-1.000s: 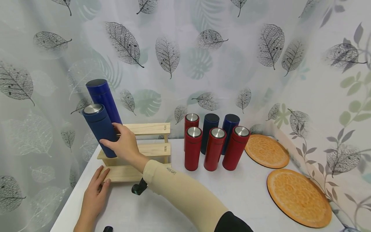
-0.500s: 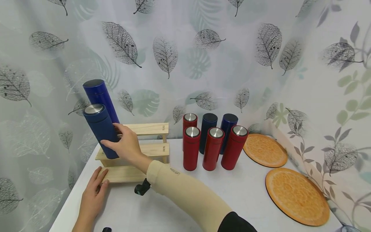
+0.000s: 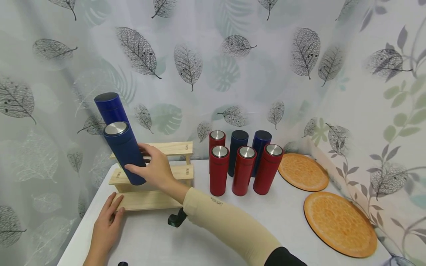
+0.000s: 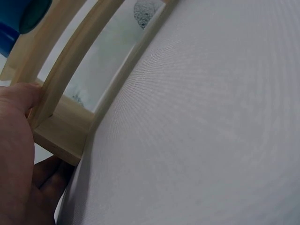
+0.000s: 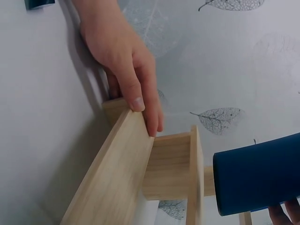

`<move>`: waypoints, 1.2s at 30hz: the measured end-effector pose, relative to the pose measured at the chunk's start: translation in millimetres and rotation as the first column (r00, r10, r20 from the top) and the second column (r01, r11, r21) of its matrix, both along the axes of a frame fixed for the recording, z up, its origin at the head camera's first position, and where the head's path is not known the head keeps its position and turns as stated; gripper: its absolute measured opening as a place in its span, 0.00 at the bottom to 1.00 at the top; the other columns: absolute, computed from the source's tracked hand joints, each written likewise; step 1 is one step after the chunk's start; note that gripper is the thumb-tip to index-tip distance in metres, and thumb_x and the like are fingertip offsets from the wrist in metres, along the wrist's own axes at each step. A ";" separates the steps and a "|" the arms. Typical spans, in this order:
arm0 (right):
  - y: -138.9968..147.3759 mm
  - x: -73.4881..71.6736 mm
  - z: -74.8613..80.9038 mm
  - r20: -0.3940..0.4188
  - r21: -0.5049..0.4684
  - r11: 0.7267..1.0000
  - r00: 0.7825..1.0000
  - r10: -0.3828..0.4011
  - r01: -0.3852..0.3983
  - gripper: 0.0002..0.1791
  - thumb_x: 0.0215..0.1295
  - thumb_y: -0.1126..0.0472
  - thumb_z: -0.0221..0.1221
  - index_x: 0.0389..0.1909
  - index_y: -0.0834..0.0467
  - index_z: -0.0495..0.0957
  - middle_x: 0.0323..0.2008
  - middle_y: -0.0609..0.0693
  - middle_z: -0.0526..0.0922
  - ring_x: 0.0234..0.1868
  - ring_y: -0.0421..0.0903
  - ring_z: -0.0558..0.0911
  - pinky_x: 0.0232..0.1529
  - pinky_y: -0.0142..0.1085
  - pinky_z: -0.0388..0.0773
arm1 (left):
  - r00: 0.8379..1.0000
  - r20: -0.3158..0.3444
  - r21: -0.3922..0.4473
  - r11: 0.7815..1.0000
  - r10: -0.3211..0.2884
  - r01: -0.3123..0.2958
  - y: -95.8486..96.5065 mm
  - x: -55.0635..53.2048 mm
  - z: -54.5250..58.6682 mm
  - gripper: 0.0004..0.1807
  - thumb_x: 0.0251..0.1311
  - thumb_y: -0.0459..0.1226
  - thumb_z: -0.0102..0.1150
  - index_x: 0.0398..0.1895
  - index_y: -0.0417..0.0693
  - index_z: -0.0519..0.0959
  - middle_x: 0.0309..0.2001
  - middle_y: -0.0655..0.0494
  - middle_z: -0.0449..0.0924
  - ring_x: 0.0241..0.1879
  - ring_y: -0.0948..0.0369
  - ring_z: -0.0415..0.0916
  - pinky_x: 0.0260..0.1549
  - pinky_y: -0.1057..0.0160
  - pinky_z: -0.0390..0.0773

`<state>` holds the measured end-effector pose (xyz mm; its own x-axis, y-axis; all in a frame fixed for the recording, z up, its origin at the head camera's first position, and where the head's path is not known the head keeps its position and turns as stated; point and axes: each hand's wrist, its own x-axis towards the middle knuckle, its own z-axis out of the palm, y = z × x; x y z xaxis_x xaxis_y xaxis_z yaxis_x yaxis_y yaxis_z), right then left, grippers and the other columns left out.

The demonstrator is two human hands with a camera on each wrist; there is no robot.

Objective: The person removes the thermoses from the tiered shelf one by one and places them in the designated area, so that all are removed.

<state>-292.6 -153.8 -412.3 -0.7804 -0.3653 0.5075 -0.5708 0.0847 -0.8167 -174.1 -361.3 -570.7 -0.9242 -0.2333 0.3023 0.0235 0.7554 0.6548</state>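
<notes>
My right hand (image 3: 156, 166) grips a dark blue vacuum flask (image 3: 124, 151) with a silver lid top, tilted in front of the wooden stepped rack (image 3: 149, 199). In the right wrist view the flask's flat base (image 5: 225, 185) shows close to the middle step. Behind it a brighter blue flask (image 3: 110, 105) with a dark lid stands at the left end of the rack's top step, its lower part hidden. My left hand (image 3: 106, 225) holds the left end of the lowest step, thumb on the front edge (image 5: 133, 110) and fingers around the end.
Right of the rack stand several red flasks (image 3: 219, 173) with silver lids, a dark navy flask (image 3: 237, 147) and a blue flask (image 3: 261, 144). Two round orange-brown mats (image 3: 339, 225) lie at the table's right side. A leaf-print curtain (image 3: 199, 55) hangs close behind.
My right hand has carried the dark blue flask a little to the right and slightly down, away from the rack's left end. My left hand stays at the lowest step.
</notes>
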 end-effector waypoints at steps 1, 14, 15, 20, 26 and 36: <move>2.2 0.4 0.6 -0.005 -0.006 1.000 1.000 0.005 -0.005 0.37 0.66 0.54 0.78 0.74 0.54 0.76 0.61 0.45 0.85 0.58 0.32 0.83 0.58 0.31 0.84 | 1.000 0.002 -0.001 1.000 0.001 -0.001 -0.1 0.0 0.2 0.30 0.86 0.48 0.52 0.80 0.39 0.71 0.85 0.39 0.55 0.80 0.32 0.56 0.64 0.26 0.71; 29.9 14.1 1.7 -0.043 -0.021 0.999 0.998 0.044 -0.045 0.37 0.64 0.56 0.79 0.73 0.53 0.77 0.60 0.43 0.85 0.58 0.31 0.82 0.58 0.31 0.84 | 1.000 0.019 0.005 1.000 -0.002 0.002 -2.2 1.4 1.9 0.31 0.86 0.48 0.51 0.80 0.39 0.70 0.85 0.38 0.54 0.80 0.32 0.56 0.63 0.27 0.71; 32.5 15.3 2.0 -0.044 -0.029 0.998 0.998 0.049 -0.050 0.37 0.63 0.57 0.80 0.73 0.53 0.77 0.60 0.44 0.85 0.58 0.31 0.83 0.58 0.32 0.84 | 1.000 0.015 0.007 1.000 -0.004 0.004 -2.2 1.1 1.8 0.30 0.86 0.48 0.51 0.80 0.39 0.70 0.85 0.39 0.54 0.80 0.32 0.56 0.63 0.27 0.71; 46.7 19.2 2.6 -0.040 -0.058 0.996 0.997 0.065 -0.067 0.37 0.63 0.59 0.79 0.72 0.53 0.78 0.60 0.46 0.86 0.58 0.34 0.83 0.58 0.34 0.85 | 1.000 0.003 0.011 1.000 -0.008 0.008 -1.9 -0.7 0.1 0.29 0.86 0.47 0.52 0.80 0.40 0.71 0.85 0.40 0.55 0.80 0.33 0.57 0.64 0.27 0.70; 64.5 20.7 3.3 -0.032 -0.073 0.996 0.998 0.056 -0.059 0.36 0.63 0.60 0.79 0.71 0.54 0.78 0.59 0.47 0.87 0.58 0.36 0.84 0.57 0.34 0.85 | 1.000 -0.007 0.020 1.000 -0.005 0.005 -1.2 0.1 -1.3 0.29 0.86 0.47 0.52 0.80 0.40 0.71 0.85 0.41 0.55 0.80 0.34 0.56 0.69 0.32 0.69; 89.9 21.9 0.1 0.023 -0.074 0.996 0.999 0.045 -0.043 0.35 0.63 0.59 0.79 0.71 0.53 0.79 0.58 0.45 0.87 0.58 0.38 0.85 0.58 0.35 0.85 | 0.999 -0.042 0.006 1.000 -0.011 0.011 -0.1 0.8 -1.5 0.29 0.85 0.46 0.53 0.80 0.41 0.72 0.84 0.41 0.57 0.80 0.34 0.58 0.57 0.90 0.46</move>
